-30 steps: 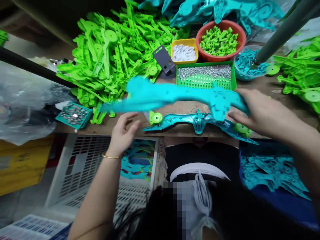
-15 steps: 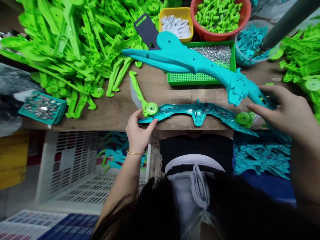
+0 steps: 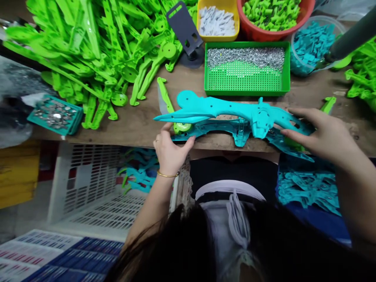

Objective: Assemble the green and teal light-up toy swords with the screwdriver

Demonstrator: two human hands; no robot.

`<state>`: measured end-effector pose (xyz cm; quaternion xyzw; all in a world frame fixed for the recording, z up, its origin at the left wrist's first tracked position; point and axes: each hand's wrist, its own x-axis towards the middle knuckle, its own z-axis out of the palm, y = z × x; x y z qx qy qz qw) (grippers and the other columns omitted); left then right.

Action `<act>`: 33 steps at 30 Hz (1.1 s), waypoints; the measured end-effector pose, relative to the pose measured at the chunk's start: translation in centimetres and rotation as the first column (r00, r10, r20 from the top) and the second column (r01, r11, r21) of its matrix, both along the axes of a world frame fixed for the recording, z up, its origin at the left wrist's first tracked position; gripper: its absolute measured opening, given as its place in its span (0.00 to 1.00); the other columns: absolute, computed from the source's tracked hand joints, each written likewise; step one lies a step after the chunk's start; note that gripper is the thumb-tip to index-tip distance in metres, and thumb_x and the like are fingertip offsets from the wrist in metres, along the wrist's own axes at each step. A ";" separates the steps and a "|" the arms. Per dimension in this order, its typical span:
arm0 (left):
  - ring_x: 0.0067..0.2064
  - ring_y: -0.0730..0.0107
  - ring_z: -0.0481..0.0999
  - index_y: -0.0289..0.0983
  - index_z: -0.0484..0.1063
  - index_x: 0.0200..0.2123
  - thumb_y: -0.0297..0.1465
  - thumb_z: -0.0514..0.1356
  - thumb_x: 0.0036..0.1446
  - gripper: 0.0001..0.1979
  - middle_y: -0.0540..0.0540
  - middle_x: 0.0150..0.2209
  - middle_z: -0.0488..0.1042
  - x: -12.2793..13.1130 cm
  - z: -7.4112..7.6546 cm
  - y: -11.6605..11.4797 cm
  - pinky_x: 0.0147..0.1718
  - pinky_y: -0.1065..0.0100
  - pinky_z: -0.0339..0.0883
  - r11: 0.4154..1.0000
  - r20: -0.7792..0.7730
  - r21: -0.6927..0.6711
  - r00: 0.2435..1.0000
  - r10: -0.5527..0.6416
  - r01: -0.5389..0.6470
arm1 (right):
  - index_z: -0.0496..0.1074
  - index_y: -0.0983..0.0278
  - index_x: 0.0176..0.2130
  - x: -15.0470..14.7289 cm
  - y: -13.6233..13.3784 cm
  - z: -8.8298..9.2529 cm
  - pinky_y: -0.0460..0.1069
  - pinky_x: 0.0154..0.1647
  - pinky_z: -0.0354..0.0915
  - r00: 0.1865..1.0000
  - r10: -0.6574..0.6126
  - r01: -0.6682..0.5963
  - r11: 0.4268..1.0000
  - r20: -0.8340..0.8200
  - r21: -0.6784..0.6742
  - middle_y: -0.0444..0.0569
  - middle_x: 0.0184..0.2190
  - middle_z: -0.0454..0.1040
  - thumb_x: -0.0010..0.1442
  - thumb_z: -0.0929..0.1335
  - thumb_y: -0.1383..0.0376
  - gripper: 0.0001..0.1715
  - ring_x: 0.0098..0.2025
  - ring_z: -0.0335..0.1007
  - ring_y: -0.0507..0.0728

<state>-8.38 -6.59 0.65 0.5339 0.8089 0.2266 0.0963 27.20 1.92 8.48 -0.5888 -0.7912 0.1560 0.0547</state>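
A long teal plastic cover piece [image 3: 223, 111] lies over a matching teal base piece [image 3: 235, 133] at the front edge of the wooden bench [image 3: 138, 129]. My right hand [image 3: 323, 135] grips the right end of the cover piece. My left hand [image 3: 170, 150] holds the left end of the base piece, beside a small green wheel [image 3: 182, 126] seated in it. A loose green arm piece [image 3: 164, 96] rests just behind that end.
A heap of green plastic arms [image 3: 96, 51] fills the back left. Behind the work sit a green screw tray [image 3: 246, 70], a yellow tub [image 3: 217, 19], a red bowl [image 3: 273, 15] and a clear bowl of teal bits [image 3: 311, 43]. A white crate [image 3: 96, 196] stands below left, a blue bin of teal parts [image 3: 308, 188] below right.
My right hand has brought the teal cover piece down from the air onto the base piece. My left hand came up from below the bench to the base piece's left end.
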 end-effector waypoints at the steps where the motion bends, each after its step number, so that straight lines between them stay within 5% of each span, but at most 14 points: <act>1: 0.49 0.44 0.73 0.36 0.65 0.54 0.48 0.65 0.46 0.36 0.36 0.46 0.74 0.1 0.0 0.0 0.51 0.48 0.62 1.000 -0.002 -0.007 1.000 0.008 -0.008 | 0.70 0.64 0.56 -0.1 0.0 0.0 0.55 0.54 0.66 1.000 -0.020 0.020 1.000 0.006 0.005 0.57 0.52 0.75 0.56 0.71 0.55 0.32 0.53 0.72 0.63; 6: 0.49 0.46 0.73 0.37 0.65 0.54 0.49 0.66 0.46 0.35 0.39 0.43 0.75 0.0 0.3 -0.1 0.52 0.49 0.61 1.000 0.057 -0.015 0.998 0.015 -0.014 | 0.72 0.60 0.54 -0.2 -0.2 -0.5 0.55 0.50 0.67 0.996 -0.085 0.085 0.996 0.039 0.001 0.54 0.49 0.77 0.54 0.71 0.53 0.30 0.49 0.74 0.63; 11: 0.44 0.56 0.76 0.37 0.64 0.52 0.45 0.67 0.47 0.32 0.44 0.38 0.75 -1.2 -0.4 -0.7 0.48 0.57 0.67 0.996 0.340 0.091 0.940 -0.036 0.005 | 0.74 0.57 0.53 -0.1 -0.4 -1.0 0.55 0.45 0.68 0.995 -0.076 0.075 0.997 0.068 0.027 0.52 0.47 0.79 0.53 0.68 0.44 0.33 0.48 0.76 0.65; 18: 0.50 0.61 0.76 0.45 0.53 0.60 0.40 0.73 0.42 0.45 0.44 0.48 0.71 -4.6 -1.2 -2.5 0.46 0.64 0.72 0.979 0.772 0.197 0.606 -0.193 0.061 | 0.76 0.55 0.50 -0.9 -0.5 -1.1 0.52 0.31 0.68 0.991 0.020 -0.037 0.991 0.133 0.127 0.49 0.40 0.81 0.52 0.63 0.37 0.36 0.38 0.79 0.65; 27: 0.46 0.64 0.80 0.46 0.51 0.62 0.33 0.72 0.46 0.45 0.44 0.46 0.76 -5.6 -1.4 -3.2 0.51 0.61 0.71 0.987 0.911 0.162 0.387 -0.143 -0.016 | 0.73 0.54 0.54 -2.2 -1.3 -1.3 0.49 0.25 0.61 0.962 0.040 -0.104 0.968 0.269 0.228 0.49 0.44 0.80 0.55 0.70 0.50 0.28 0.39 0.78 0.62; 33: 0.47 0.64 0.80 0.43 0.52 0.62 0.34 0.72 0.45 0.45 0.46 0.41 0.78 -4.9 -1.3 -2.7 0.52 0.62 0.71 0.990 0.916 0.135 0.385 -0.108 -0.044 | 0.70 0.59 0.56 -2.5 -1.7 -2.5 0.51 0.32 0.65 0.951 0.115 -0.171 0.969 0.286 0.179 0.54 0.47 0.78 0.60 0.67 0.50 0.29 0.43 0.76 0.64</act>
